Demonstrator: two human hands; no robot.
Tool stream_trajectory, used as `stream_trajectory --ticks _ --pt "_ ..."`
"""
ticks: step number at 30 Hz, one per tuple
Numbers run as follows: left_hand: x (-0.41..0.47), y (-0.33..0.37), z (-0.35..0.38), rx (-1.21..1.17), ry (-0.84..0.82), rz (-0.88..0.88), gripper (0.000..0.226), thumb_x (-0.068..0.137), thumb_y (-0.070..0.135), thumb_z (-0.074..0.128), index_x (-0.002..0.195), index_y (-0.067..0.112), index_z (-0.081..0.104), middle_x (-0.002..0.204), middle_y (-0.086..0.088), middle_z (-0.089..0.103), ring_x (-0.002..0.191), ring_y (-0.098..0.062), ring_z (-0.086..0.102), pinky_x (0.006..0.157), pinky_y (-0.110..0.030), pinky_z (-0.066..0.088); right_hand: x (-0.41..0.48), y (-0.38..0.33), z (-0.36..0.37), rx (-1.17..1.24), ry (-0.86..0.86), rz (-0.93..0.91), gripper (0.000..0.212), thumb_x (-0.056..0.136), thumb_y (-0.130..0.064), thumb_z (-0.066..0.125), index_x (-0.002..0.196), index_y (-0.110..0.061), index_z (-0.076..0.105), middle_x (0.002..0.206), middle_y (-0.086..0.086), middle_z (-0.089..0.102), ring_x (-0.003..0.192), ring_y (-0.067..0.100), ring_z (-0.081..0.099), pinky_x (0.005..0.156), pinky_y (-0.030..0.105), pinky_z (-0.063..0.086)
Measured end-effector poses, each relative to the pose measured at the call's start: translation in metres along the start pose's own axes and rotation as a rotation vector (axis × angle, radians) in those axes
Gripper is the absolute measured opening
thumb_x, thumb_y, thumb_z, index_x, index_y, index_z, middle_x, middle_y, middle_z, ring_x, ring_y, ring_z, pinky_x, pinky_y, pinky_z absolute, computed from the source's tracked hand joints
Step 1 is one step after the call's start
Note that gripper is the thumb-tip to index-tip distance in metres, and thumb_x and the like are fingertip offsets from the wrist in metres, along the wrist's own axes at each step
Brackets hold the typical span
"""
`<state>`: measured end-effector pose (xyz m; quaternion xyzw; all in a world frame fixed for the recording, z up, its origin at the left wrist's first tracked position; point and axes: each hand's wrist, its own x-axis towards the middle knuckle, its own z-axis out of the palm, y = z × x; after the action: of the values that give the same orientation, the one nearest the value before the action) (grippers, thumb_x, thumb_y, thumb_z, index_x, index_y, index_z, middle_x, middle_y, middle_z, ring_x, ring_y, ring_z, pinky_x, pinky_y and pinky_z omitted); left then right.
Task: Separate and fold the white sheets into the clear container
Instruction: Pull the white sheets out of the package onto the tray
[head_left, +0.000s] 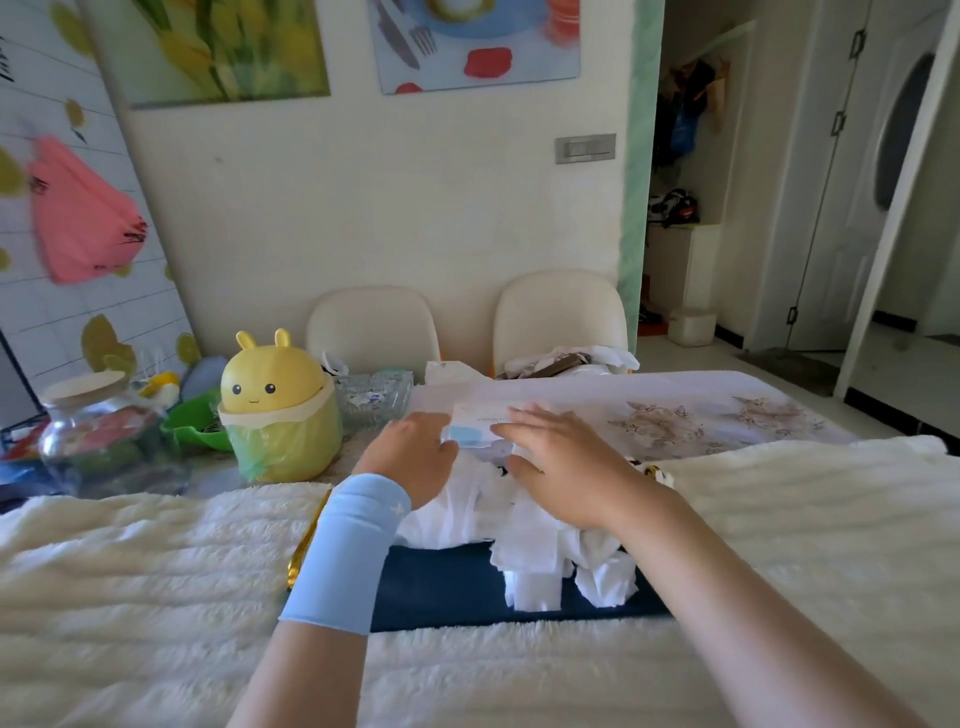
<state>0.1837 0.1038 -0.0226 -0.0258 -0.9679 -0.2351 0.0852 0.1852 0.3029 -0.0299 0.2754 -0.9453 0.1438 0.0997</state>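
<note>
A heap of crumpled white sheets lies on a dark blue cloth in front of me. Behind the heap is a flat white pack with a blue label. My left hand, with a light blue sleeve on its wrist, grips the pack's left end with bent fingers. My right hand lies on the pack's right part with straight fingers and the thumb spread out below. A clear glass dish stands behind the pack to the left. What lies under my hands is hidden.
A yellow bunny-shaped bin with a green bag stands left of my hands, with a glass jar and a green basket beyond it. Fluffy cream blankets flank the blue cloth. Two cream chairs stand at the far side of the table.
</note>
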Motion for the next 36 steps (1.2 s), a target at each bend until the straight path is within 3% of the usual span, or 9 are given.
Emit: stream_trajectory --ticks 4,10,16,20,23,25,27,31,36 --pt "-0.001 -0.03 0.016 0.037 -0.081 -0.117 0.039 0.099 0.039 0.045 0.136 0.033 0.056 0.135 -0.001 0.06 0.119 -0.026 0.057 0.102 -0.034 0.044 0.014 -0.014 0.015 0.151 0.064 -0.037 0.037 0.103 -0.019 0.047 0.136 -0.024 0.06 0.14 -0.005 0.058 0.129 0.016 0.051 0.106 0.031 0.041" --pt "0.003 -0.06 0.024 -0.119 0.025 -0.21 0.033 0.104 0.03 0.04 0.114 0.02 0.069 0.116 -0.011 0.069 0.097 -0.029 0.058 0.082 -0.031 0.043 0.03 -0.029 0.037 0.263 0.091 -0.045 0.021 0.095 -0.013 0.06 0.111 -0.022 0.072 0.111 -0.006 0.066 0.101 0.01 0.059 0.091 0.03 0.05" --pt "0.01 -0.071 0.024 -0.166 0.099 -0.256 0.035 0.103 0.024 0.037 0.128 0.023 0.061 0.124 -0.012 0.065 0.108 -0.033 0.059 0.093 -0.039 0.047 0.038 -0.034 0.048 0.17 0.094 -0.159 0.037 0.085 -0.006 0.067 0.119 -0.018 0.073 0.118 -0.006 0.064 0.112 0.012 0.052 0.099 0.025 0.041" --pt "0.01 -0.073 0.024 -0.24 0.091 -0.252 0.033 0.102 0.024 0.04 0.126 0.032 0.061 0.128 -0.005 0.063 0.112 -0.029 0.059 0.094 -0.035 0.046 0.037 -0.047 0.045 0.162 -0.129 -0.16 0.043 0.082 -0.005 0.059 0.115 -0.029 0.068 0.105 -0.011 0.06 0.098 0.013 0.052 0.087 0.032 0.047" --pt "0.005 -0.071 0.022 -0.258 0.031 -0.218 0.034 0.102 0.026 0.04 0.13 0.032 0.057 0.132 -0.004 0.061 0.114 -0.027 0.057 0.097 -0.036 0.045 0.038 -0.055 0.047 -0.009 -0.295 -0.132 0.025 0.082 -0.007 0.058 0.098 -0.027 0.058 0.111 -0.001 0.056 0.102 0.023 0.053 0.085 0.042 0.053" --pt "0.003 -0.07 0.021 -0.26 -0.017 -0.192 0.034 0.102 0.029 0.039 0.133 0.031 0.055 0.133 -0.004 0.06 0.116 -0.027 0.056 0.1 -0.037 0.043 0.039 -0.059 0.053 -0.117 -0.312 -0.134 0.025 0.084 -0.013 0.061 0.107 -0.021 0.057 0.122 0.002 0.05 0.11 0.024 0.049 0.088 0.042 0.052" --pt "-0.002 -0.069 0.019 -0.349 -0.103 -0.176 0.036 0.1 0.035 0.039 0.134 0.037 0.051 0.133 0.001 0.056 0.118 -0.024 0.051 0.1 -0.035 0.038 0.043 -0.062 0.058 -0.152 -0.307 -0.125 0.041 0.083 -0.019 0.066 0.124 -0.015 0.056 0.13 0.003 0.049 0.113 0.025 0.051 0.086 0.041 0.052" --pt "-0.011 -0.077 0.014 -0.673 -0.265 -0.144 0.053 0.074 0.04 0.045 0.127 0.047 0.045 0.141 0.009 0.045 0.132 -0.014 0.039 0.11 -0.033 0.029 0.056 -0.072 0.062 -0.199 -0.26 -0.098 0.035 0.083 -0.014 0.06 0.119 -0.014 0.062 0.117 0.007 0.064 0.097 0.027 0.063 0.074 0.036 0.052" --pt "-0.018 -0.083 0.01 -0.422 -0.33 -0.057 0.098 0.061 0.027 0.062 0.148 0.048 0.022 0.144 -0.005 0.044 0.123 -0.023 0.05 0.103 -0.035 0.044 0.057 -0.077 0.069 -0.15 -0.271 -0.033 0.038 0.085 -0.015 0.06 0.123 -0.011 0.06 0.116 0.011 0.062 0.103 0.031 0.061 0.077 0.035 0.049"
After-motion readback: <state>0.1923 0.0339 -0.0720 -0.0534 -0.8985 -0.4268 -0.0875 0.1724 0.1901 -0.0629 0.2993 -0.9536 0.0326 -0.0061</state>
